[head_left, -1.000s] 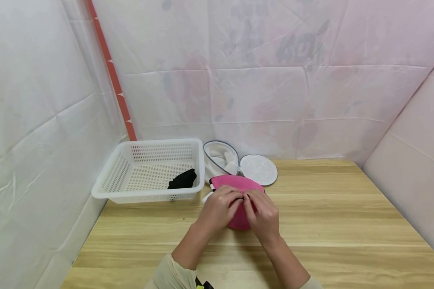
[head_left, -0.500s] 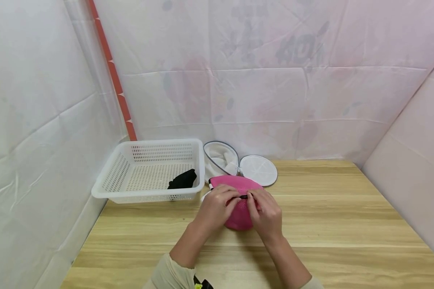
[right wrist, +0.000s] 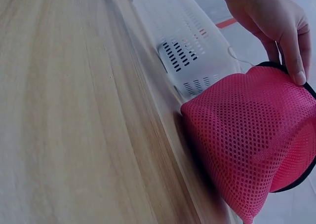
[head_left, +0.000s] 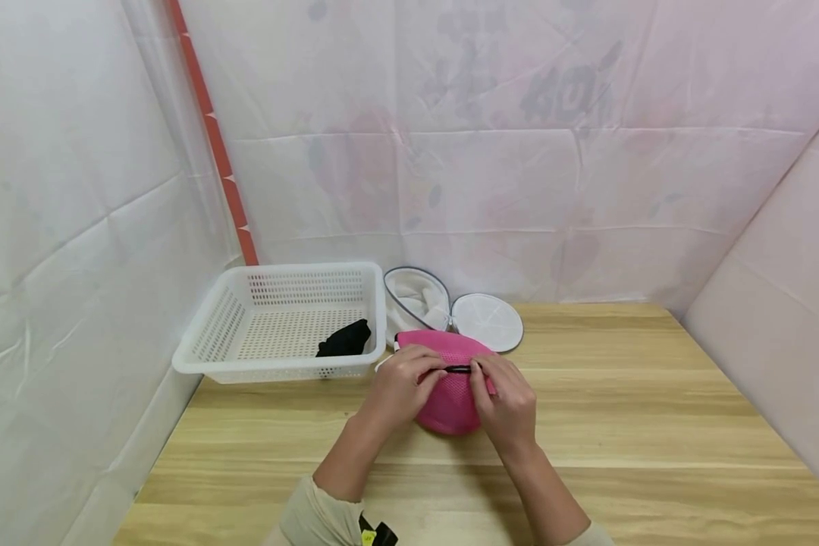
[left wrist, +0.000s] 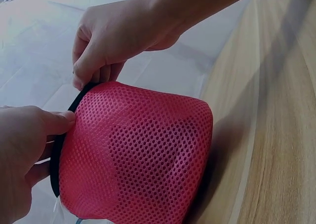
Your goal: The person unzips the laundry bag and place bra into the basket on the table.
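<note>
Pink mesh bag [head_left: 448, 413], held
Your left hand [head_left: 397, 384] and right hand [head_left: 508, 406] pinch its black rim [head_left: 459, 369]; the yellow label [head_left: 368, 538] beside your sleeve [head_left: 321, 516] is too small to read.

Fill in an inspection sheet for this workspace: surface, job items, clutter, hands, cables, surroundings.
Surface: wood-grain table.
Job items: pink bag, mesh, with a black rim; whether its base touches the table is unclear.
Clutter: white basket with black cloth inside; white bag beside the basket, its round flap open.
Hands: left hand and right hand both pinch the pink bag's rim.
Cables: nothing seen.
Surroundings: creased pale sheeting behind and at both sides; red strip at the back left.
</note>
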Available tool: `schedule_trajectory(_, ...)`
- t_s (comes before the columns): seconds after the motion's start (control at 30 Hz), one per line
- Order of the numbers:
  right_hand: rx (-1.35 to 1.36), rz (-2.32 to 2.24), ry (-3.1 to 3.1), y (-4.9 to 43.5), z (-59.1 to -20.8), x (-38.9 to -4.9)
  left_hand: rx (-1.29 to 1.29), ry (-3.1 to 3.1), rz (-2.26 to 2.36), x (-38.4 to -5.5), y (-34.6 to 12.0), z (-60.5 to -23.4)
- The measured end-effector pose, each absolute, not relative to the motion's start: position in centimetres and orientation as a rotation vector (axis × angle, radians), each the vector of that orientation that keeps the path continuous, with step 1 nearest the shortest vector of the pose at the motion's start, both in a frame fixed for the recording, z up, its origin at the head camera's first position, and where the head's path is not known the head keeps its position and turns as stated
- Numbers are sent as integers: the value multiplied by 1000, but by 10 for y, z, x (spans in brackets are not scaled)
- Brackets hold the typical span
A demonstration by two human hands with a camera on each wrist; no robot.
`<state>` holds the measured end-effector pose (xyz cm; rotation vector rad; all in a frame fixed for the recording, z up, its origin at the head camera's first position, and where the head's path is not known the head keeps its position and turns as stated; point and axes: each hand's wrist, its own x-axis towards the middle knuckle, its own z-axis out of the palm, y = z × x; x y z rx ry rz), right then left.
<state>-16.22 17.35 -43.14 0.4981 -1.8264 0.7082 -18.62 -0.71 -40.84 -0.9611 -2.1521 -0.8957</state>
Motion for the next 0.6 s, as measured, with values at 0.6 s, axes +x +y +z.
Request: schedule_trajectory(0.6,582,740,-1796,163,-433,-158,-1052,-2212,-768,-177,2,-407)
